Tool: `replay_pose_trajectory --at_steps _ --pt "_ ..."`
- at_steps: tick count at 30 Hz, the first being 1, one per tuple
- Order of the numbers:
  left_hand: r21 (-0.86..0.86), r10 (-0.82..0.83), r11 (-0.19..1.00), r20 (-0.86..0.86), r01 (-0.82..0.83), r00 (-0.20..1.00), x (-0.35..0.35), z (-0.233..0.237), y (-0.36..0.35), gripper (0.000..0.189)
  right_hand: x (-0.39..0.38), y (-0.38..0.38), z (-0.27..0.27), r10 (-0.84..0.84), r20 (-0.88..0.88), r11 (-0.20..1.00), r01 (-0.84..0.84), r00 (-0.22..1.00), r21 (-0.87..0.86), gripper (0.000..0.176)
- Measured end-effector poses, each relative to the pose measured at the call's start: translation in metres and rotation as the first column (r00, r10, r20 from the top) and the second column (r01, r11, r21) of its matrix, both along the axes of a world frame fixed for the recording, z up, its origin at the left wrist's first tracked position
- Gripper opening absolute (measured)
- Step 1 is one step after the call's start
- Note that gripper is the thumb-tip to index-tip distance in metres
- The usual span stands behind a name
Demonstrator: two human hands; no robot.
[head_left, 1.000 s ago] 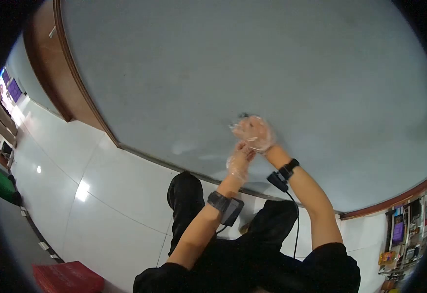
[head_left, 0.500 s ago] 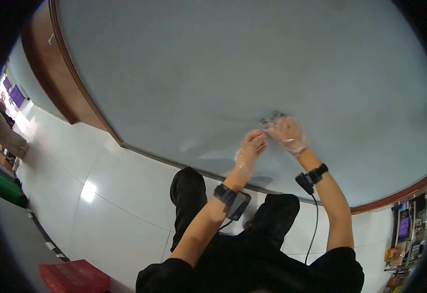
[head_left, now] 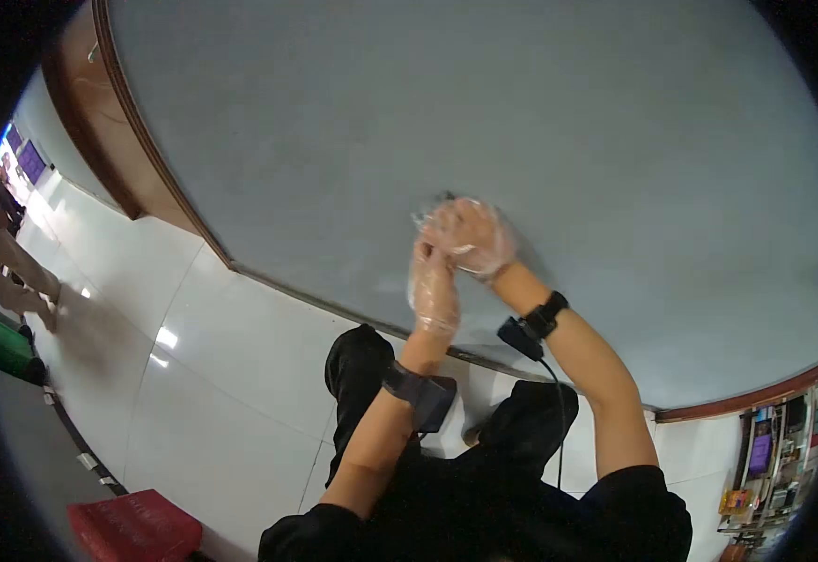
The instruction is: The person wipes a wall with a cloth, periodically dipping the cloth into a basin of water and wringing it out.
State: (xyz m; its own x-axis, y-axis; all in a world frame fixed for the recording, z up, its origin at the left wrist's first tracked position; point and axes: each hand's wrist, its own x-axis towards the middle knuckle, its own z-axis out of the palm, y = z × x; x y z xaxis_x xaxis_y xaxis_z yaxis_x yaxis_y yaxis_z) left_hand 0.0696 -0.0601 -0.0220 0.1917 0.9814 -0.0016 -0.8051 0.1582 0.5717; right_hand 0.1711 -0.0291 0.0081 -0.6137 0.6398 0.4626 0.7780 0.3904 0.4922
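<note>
Both my hands wear clear plastic gloves and meet over the lower middle of a wide grey surface [head_left: 409, 103]. My left hand [head_left: 434, 281] points upward with its fingers bent together, touching the underside of my right hand. Palm down, my right hand [head_left: 470, 234] lies across the fingertips of my left, its fingers curled in. A small dark bit [head_left: 448, 196] shows just beyond the right fingers. What the fingers hold, if anything, is too small or hidden to make out. Each wrist carries a black strapped device.
Brown trim [head_left: 615, 398] edges the grey surface. White floor tiles [head_left: 212, 412] lie below it. A red bag [head_left: 134, 526] is at the lower left, with a green object [head_left: 8, 347] above. At the far left a person's legs [head_left: 20, 272] show. Stocked shelves [head_left: 783, 459] stand at the right.
Both hands have moved left across the grey surface and drawn closer, the right now over the left fingertips. The dark crumpled bits seen beyond the fingers are now mostly hidden. The person's legs have shifted.
</note>
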Motion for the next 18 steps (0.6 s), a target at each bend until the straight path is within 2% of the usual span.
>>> replay_pose_trajectory --at_steps 2,4,5,7,8,10,12,14,18 --pt "-0.032 0.045 0.999 0.048 -0.044 0.998 -0.011 0.012 0.007 0.047 -0.021 0.011 0.008 0.069 -0.069 0.997 -0.070 0.995 -0.017 0.023" --pt "-0.097 0.117 0.988 -0.018 -0.118 0.993 -0.015 0.014 0.012 0.029 -0.036 0.010 0.026 -0.034 -0.136 0.974 0.002 0.990 -0.227 0.024" --pt "-0.088 0.111 0.988 -0.136 -0.124 0.984 -0.013 0.014 0.011 0.028 -0.034 0.009 0.021 -0.033 -0.141 0.974 0.000 0.989 -0.228 0.024" --pt "-0.022 0.145 0.989 -0.060 -0.147 0.988 0.007 0.014 0.000 0.028 -0.017 0.003 0.019 -0.133 0.125 0.986 0.119 0.983 0.117 0.022" --pt "0.062 0.148 0.987 -0.038 -0.145 0.988 0.020 0.014 -0.004 0.025 -0.001 -0.011 0.025 -0.091 0.113 0.985 0.073 0.989 0.156 0.021" --pt "0.225 0.176 0.962 -0.073 -0.156 0.982 0.047 0.011 -0.020 0.021 0.029 -0.033 0.031 -0.144 0.114 0.977 0.122 0.983 0.174 0.021" --pt "0.175 0.129 0.977 -0.028 -0.122 0.991 0.070 0.017 -0.037 0.018 0.053 -0.059 0.051 -0.101 0.072 0.980 0.087 0.992 0.177 0.022" --pt "0.276 -0.058 0.956 -0.149 0.098 0.987 0.083 0.019 -0.048 0.027 0.070 -0.078 0.058 -0.172 0.070 0.955 0.149 0.983 0.257 0.023" --pt "0.265 -0.185 0.939 -0.156 0.221 0.970 0.089 0.024 -0.058 0.026 0.078 -0.094 0.072 -0.181 0.106 0.962 0.153 0.978 0.226 0.022"
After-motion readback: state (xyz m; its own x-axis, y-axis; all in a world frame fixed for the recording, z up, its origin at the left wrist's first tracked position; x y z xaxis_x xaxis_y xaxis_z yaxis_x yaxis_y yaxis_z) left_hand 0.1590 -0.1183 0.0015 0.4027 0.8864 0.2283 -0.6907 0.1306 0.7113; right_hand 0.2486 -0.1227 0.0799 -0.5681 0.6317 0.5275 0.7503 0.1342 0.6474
